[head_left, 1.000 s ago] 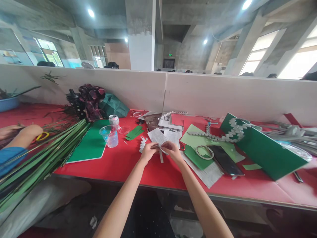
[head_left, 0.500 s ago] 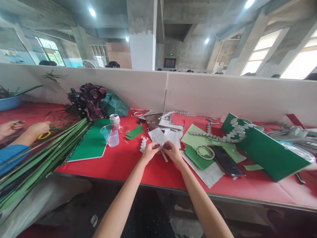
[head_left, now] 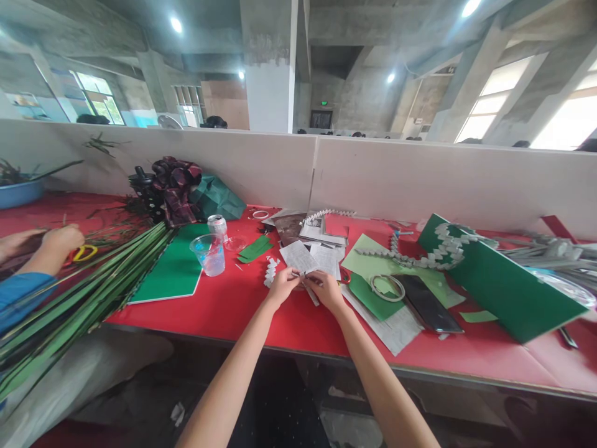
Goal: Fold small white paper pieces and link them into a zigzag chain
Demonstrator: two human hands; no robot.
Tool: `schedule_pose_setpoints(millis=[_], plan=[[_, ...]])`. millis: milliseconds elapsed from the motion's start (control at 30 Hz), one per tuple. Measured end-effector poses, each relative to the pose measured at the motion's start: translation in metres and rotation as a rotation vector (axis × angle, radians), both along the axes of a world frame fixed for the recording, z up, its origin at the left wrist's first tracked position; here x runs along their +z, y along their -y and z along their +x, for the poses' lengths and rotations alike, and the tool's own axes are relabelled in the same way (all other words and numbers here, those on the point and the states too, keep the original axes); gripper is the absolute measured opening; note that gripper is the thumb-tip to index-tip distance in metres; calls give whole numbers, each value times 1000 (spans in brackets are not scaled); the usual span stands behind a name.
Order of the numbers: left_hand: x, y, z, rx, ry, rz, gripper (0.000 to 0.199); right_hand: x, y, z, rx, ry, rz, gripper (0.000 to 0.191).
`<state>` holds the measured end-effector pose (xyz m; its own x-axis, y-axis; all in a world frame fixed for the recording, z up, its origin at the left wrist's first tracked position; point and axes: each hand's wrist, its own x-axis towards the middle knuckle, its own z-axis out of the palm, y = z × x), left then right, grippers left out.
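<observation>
My left hand [head_left: 284, 286] and my right hand [head_left: 327, 290] meet over the red table, fingertips pinched close together on a narrow paper strip [head_left: 311, 295]. One end of the strip hangs down between the hands; the fingers hide the rest. Just left of my left hand lies a short zigzag of folded white paper [head_left: 270, 272]. Printed paper sheets [head_left: 298, 256] lie right behind my fingertips. The red handle of a pair of scissors [head_left: 345, 275] shows beside my right hand, its blades hidden.
A plastic cup [head_left: 213, 262] and a can [head_left: 217, 225] stand left. On the right are a phone [head_left: 429, 303], a white ring [head_left: 387, 288], a folded paper chain [head_left: 438, 255] and a standing green board [head_left: 504, 280]. Long green leaves [head_left: 112, 274] lie near a co-worker's hands [head_left: 58, 242].
My hands stay nearly in place, with the fingers shifting slightly on the paper strip. At the far left, the co-worker's hand has moved left and down a little.
</observation>
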<state>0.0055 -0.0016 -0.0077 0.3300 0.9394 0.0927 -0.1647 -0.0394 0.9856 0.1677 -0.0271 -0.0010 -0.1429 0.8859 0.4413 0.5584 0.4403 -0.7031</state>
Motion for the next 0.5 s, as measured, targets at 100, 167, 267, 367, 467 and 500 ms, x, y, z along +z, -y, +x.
schedule_pose_setpoints(millis=[100,167,267,367,467,500], plan=[[-1,0,-1,-39,1,17,36,0,-1,1,4,-18,-2,15],[-1,-1,-1,-53,3,14,36,0,-2,2,13,-30,-7,15],[-2,-2,-1,-54,15,-6,34,-1,-2,2,14,-30,-15,15],[-2,-2,-1,-53,23,-13,33,-2,-2,1,-4,-17,-2,15],[-2,-2,0,-35,28,-8,31,0,-1,1,-14,-3,39,15],[-3,-2,0,-26,28,2,30,1,0,1,-13,0,54,15]])
